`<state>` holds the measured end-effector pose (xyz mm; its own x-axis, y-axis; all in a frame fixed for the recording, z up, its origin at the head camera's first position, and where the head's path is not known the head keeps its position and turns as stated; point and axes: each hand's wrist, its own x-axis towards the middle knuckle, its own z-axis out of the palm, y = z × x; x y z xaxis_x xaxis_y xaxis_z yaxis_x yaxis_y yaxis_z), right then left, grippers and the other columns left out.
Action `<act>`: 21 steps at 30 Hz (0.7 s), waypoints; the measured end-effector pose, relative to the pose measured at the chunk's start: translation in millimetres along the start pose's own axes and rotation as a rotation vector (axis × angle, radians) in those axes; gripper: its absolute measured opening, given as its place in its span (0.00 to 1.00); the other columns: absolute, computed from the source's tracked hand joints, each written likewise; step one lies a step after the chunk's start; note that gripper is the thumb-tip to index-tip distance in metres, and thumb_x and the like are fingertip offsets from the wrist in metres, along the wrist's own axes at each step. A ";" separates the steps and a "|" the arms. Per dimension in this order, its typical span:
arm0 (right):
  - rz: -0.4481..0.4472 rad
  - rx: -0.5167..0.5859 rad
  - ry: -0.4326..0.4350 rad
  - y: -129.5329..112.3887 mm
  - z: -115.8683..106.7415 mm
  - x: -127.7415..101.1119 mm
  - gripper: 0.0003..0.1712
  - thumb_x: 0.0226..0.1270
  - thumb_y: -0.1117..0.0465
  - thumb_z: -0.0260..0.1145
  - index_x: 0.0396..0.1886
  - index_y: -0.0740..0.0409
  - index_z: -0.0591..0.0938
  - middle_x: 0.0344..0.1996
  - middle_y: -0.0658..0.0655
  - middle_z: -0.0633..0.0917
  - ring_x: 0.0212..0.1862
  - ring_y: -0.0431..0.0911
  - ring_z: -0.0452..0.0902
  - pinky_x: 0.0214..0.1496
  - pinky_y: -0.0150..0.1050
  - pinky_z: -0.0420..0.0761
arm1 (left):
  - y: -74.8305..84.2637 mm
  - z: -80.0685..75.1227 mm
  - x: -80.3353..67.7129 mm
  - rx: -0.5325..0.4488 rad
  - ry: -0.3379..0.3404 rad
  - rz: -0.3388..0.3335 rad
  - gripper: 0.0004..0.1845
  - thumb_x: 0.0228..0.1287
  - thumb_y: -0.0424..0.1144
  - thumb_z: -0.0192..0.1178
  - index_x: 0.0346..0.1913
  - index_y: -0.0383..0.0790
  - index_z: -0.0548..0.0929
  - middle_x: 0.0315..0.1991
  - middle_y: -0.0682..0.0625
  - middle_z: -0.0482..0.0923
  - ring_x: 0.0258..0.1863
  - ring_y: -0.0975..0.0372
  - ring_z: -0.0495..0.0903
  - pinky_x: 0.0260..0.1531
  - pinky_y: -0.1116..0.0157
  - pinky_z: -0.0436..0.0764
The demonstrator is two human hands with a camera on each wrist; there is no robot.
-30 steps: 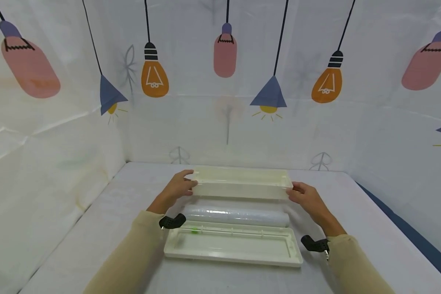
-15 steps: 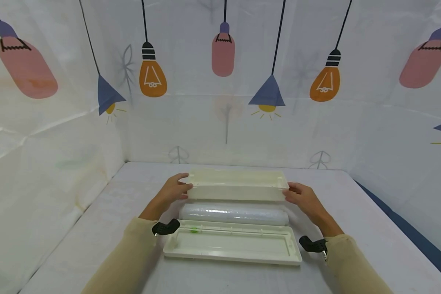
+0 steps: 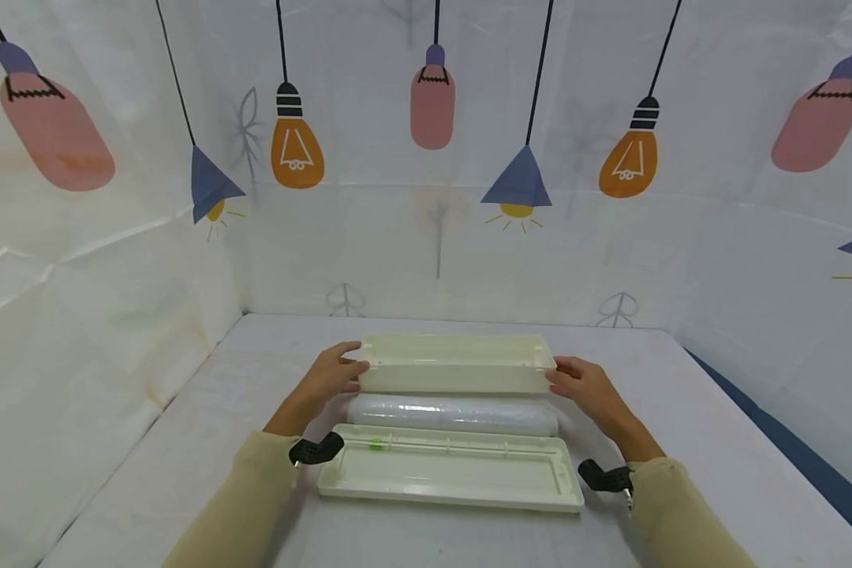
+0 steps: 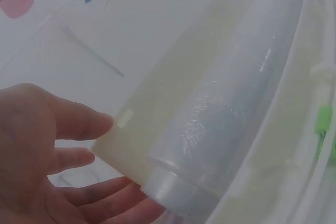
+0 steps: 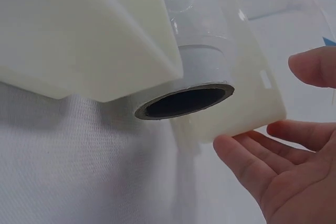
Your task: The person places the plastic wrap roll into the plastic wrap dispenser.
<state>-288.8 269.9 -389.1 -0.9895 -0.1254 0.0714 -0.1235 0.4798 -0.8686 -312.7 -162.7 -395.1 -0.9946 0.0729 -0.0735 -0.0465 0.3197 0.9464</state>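
Observation:
A long cream plastic tray point(image 3: 457, 377), the box half of a cling film dispenser, is at the table's far side. My left hand point(image 3: 326, 375) holds its left end; in the left wrist view the fingertips point(image 4: 107, 192) bend under that end. My right hand point(image 3: 589, 386) holds the other end, with fingertips point(image 5: 226, 148) at its edge and the thumb apart in the right wrist view. Just in front lies a roll of cling film point(image 3: 454, 415), its hollow core point(image 5: 186, 103) showing. Nearest me is the dispenser's lid point(image 3: 454, 477) with a green slide cutter point(image 3: 376, 445) on a rail.
A white cloth covers the table point(image 3: 206, 465). White sheeting point(image 3: 369, 237) printed with lamps and bulbs stands behind and at both sides. Blue material point(image 3: 774, 442) shows past the right table edge. A black wrist camera point(image 3: 317, 450) is strapped at each sleeve.
The cream tray has shifted left and then a little toward me, nearer the roll. Both hands moved along with it. Roll and lid stay in place.

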 end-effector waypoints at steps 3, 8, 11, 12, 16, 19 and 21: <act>0.005 0.017 -0.005 -0.3 -0.4 -0.1 0.36 0.77 0.53 0.61 0.71 0.74 0.64 0.66 0.73 0.71 0.65 0.63 0.72 0.61 0.50 0.76 | -0.3 -0.8 -2.4 0.000 0.003 -0.005 0.31 0.74 0.38 0.58 0.75 0.36 0.62 0.65 0.29 0.69 0.52 0.44 0.81 0.48 0.57 0.84; 0.026 0.051 -0.018 2.5 -0.1 -0.9 0.36 0.76 0.52 0.62 0.71 0.73 0.65 0.67 0.72 0.71 0.66 0.63 0.71 0.62 0.52 0.75 | -3.2 -3.0 -4.5 -0.003 -0.006 -0.011 0.32 0.74 0.38 0.58 0.76 0.36 0.62 0.65 0.29 0.69 0.52 0.45 0.82 0.49 0.56 0.83; 0.030 0.071 -0.020 4.8 0.0 -1.8 0.36 0.76 0.52 0.61 0.70 0.74 0.66 0.67 0.73 0.71 0.65 0.62 0.72 0.63 0.51 0.75 | -5.4 -3.3 -5.3 0.000 -0.012 -0.005 0.32 0.74 0.38 0.58 0.76 0.36 0.61 0.65 0.29 0.69 0.52 0.45 0.82 0.50 0.55 0.83; 0.029 0.073 -0.019 5.8 -0.1 -1.8 0.36 0.76 0.52 0.62 0.70 0.74 0.66 0.67 0.73 0.71 0.65 0.62 0.72 0.62 0.51 0.75 | -5.8 -3.4 -5.7 -0.004 -0.012 -0.001 0.32 0.74 0.38 0.58 0.76 0.36 0.61 0.65 0.29 0.69 0.52 0.44 0.81 0.50 0.55 0.83; 0.026 0.085 -0.013 9.3 0.1 -1.4 0.36 0.76 0.51 0.61 0.70 0.75 0.67 0.66 0.73 0.72 0.64 0.61 0.74 0.62 0.49 0.76 | -8.0 -3.3 -7.3 -0.015 -0.017 0.020 0.32 0.74 0.37 0.58 0.76 0.35 0.61 0.64 0.28 0.70 0.53 0.44 0.81 0.51 0.54 0.82; 0.033 0.094 -0.004 11.4 1.1 -1.2 0.35 0.77 0.52 0.61 0.70 0.74 0.67 0.66 0.72 0.72 0.63 0.60 0.76 0.61 0.48 0.77 | -9.5 -2.7 -8.6 -0.012 -0.013 0.023 0.32 0.74 0.37 0.58 0.76 0.36 0.61 0.64 0.28 0.70 0.53 0.44 0.81 0.52 0.54 0.82; 0.040 0.103 0.005 12.4 2.0 -1.1 0.34 0.77 0.53 0.61 0.70 0.74 0.67 0.66 0.72 0.73 0.62 0.59 0.76 0.61 0.47 0.77 | -10.2 -2.2 -9.6 -0.011 -0.011 0.023 0.32 0.74 0.38 0.58 0.76 0.37 0.62 0.64 0.29 0.70 0.53 0.45 0.81 0.52 0.54 0.82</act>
<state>-289.0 274.2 -400.9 -0.9939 -0.1039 0.0380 -0.0760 0.3928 -0.9165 -302.8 -168.7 -403.4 -0.9944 0.0903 -0.0552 -0.0249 0.3073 0.9513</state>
